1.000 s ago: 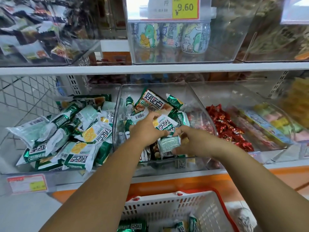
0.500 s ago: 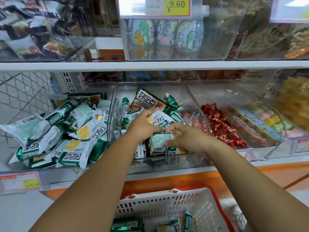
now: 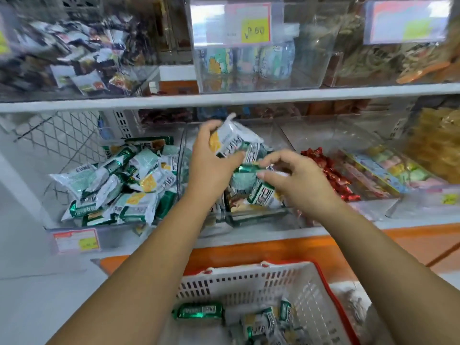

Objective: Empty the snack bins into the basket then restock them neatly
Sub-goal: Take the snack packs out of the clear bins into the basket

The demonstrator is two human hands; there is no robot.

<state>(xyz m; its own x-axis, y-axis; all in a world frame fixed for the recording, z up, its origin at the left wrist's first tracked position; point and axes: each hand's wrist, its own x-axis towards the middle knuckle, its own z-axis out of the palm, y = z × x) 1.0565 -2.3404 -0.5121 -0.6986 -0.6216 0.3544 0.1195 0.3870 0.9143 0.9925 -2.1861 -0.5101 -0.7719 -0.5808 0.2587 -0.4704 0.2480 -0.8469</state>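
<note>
My left hand [image 3: 211, 165] grips a bunch of green-and-white snack packets [image 3: 235, 141], lifted above the clear middle bin [image 3: 256, 217] on the lower shelf. My right hand [image 3: 296, 179] hovers over the same bin, its fingertips pinching the green end of a packet [image 3: 245, 168] in that bunch. More packets [image 3: 262, 195] lie in the bin under my hands. The white basket with a red rim [image 3: 251, 282] stands below the shelf and holds a few of the same packets [image 3: 200, 311].
The left bin [image 3: 74, 235] is piled with the same green-and-white packets [image 3: 119, 185]. Red-wrapped sweets [image 3: 331, 170] and pastel packs [image 3: 398, 170] fill the bins to the right. An upper shelf [image 3: 224, 98] carries more clear bins with price tags.
My left hand has risen out of the middle bin with a bunch of packets. My right hand has shifted right and up to the bunch. The view has tilted down slightly.
</note>
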